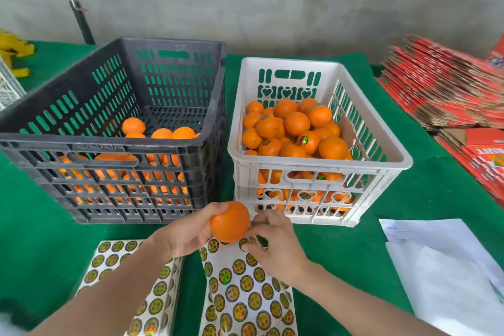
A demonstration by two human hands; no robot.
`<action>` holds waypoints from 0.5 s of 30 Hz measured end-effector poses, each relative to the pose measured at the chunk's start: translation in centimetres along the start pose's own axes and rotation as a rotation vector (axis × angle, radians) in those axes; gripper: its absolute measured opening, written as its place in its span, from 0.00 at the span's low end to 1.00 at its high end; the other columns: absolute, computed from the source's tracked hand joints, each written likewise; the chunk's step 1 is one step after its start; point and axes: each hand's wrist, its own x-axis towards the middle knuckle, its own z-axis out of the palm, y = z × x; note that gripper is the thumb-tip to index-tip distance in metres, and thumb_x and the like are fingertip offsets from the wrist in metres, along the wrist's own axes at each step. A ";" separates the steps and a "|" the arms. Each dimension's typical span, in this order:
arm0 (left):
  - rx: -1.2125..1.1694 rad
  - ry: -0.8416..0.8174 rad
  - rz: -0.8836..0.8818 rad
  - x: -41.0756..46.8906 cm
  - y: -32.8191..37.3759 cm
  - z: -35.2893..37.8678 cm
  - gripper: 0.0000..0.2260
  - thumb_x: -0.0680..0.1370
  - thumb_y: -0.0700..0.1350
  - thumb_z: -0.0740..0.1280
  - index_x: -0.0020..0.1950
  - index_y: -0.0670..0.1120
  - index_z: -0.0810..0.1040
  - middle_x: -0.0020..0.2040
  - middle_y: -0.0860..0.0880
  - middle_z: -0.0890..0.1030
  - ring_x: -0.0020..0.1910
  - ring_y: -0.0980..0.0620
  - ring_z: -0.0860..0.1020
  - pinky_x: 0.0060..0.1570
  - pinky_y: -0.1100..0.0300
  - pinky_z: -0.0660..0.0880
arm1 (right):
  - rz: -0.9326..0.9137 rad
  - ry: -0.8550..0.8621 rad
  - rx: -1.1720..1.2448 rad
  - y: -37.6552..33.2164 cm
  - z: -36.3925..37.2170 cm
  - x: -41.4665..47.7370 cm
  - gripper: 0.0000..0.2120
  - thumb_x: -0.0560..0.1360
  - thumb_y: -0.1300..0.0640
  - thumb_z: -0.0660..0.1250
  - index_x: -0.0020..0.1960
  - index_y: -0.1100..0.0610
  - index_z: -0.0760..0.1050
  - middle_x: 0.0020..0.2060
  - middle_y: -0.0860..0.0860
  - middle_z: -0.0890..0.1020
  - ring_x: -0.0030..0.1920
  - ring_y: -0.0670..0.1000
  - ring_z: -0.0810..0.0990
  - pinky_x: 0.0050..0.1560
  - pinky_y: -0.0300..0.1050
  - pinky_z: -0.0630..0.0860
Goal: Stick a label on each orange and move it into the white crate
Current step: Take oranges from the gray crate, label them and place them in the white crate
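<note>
My left hand grips an orange just above the label sheets, in front of the two crates. Right beside that orange, my right hand has its fingers curled at the top edge of the right label sheet, pinching at a round label there. A second label sheet lies to the left, partly under my left forearm. The white crate at right holds a heap of oranges, some with labels. The black crate at left holds several plain oranges.
Everything stands on a green cloth. White paper sheets lie at the right front. Stacks of flattened red cartons fill the far right. A yellow object and a white basket edge sit at far left.
</note>
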 end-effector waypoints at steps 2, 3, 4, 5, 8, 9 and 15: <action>-0.080 -0.010 -0.006 0.4 -0.2 -0.1 0.49 0.48 0.69 0.77 0.63 0.47 0.72 0.54 0.43 0.83 0.51 0.47 0.82 0.51 0.55 0.77 | 0.045 0.023 0.002 -0.3 0.3 -0.1 0.10 0.71 0.54 0.71 0.51 0.55 0.83 0.50 0.51 0.78 0.55 0.49 0.71 0.59 0.38 0.62; -0.104 -0.012 -0.016 0.5 -0.3 -0.1 0.50 0.47 0.69 0.78 0.62 0.46 0.72 0.53 0.43 0.84 0.50 0.47 0.83 0.48 0.56 0.78 | 0.060 0.022 0.008 -0.4 0.3 -0.1 0.10 0.71 0.54 0.71 0.51 0.56 0.82 0.50 0.51 0.79 0.54 0.49 0.72 0.59 0.39 0.63; -0.118 -0.016 -0.030 0.7 -0.4 -0.1 0.50 0.47 0.68 0.78 0.62 0.46 0.73 0.52 0.42 0.84 0.49 0.46 0.83 0.46 0.56 0.78 | 0.070 0.013 0.014 -0.5 0.3 -0.1 0.10 0.72 0.54 0.71 0.51 0.56 0.83 0.49 0.52 0.79 0.54 0.49 0.72 0.58 0.39 0.64; -0.121 -0.022 -0.045 0.7 -0.5 -0.1 0.50 0.46 0.68 0.78 0.62 0.46 0.73 0.52 0.41 0.84 0.49 0.46 0.83 0.45 0.55 0.79 | 0.077 0.001 0.024 -0.6 0.4 -0.1 0.10 0.72 0.54 0.71 0.51 0.56 0.83 0.48 0.51 0.79 0.53 0.49 0.73 0.58 0.39 0.65; -0.069 -0.028 -0.070 0.8 -0.3 0.0 0.48 0.48 0.69 0.77 0.62 0.46 0.73 0.52 0.42 0.84 0.49 0.46 0.83 0.46 0.56 0.79 | 0.082 -0.015 0.068 -0.9 0.2 -0.2 0.08 0.72 0.55 0.71 0.46 0.59 0.82 0.44 0.52 0.79 0.47 0.47 0.73 0.52 0.35 0.67; -0.035 -0.030 -0.079 0.8 -0.2 0.0 0.46 0.50 0.69 0.76 0.62 0.46 0.73 0.52 0.43 0.84 0.49 0.47 0.83 0.47 0.56 0.79 | 0.074 -0.021 0.083 -1.0 0.1 -0.3 0.07 0.72 0.56 0.71 0.44 0.60 0.82 0.42 0.52 0.79 0.45 0.47 0.73 0.49 0.34 0.66; 0.242 -0.003 -0.141 0.8 0.0 0.2 0.25 0.71 0.63 0.65 0.60 0.48 0.73 0.56 0.45 0.81 0.55 0.48 0.79 0.57 0.56 0.75 | 0.277 -0.082 0.285 -0.9 -1.0 -0.9 0.06 0.75 0.61 0.67 0.39 0.55 0.75 0.36 0.47 0.78 0.40 0.45 0.76 0.45 0.40 0.75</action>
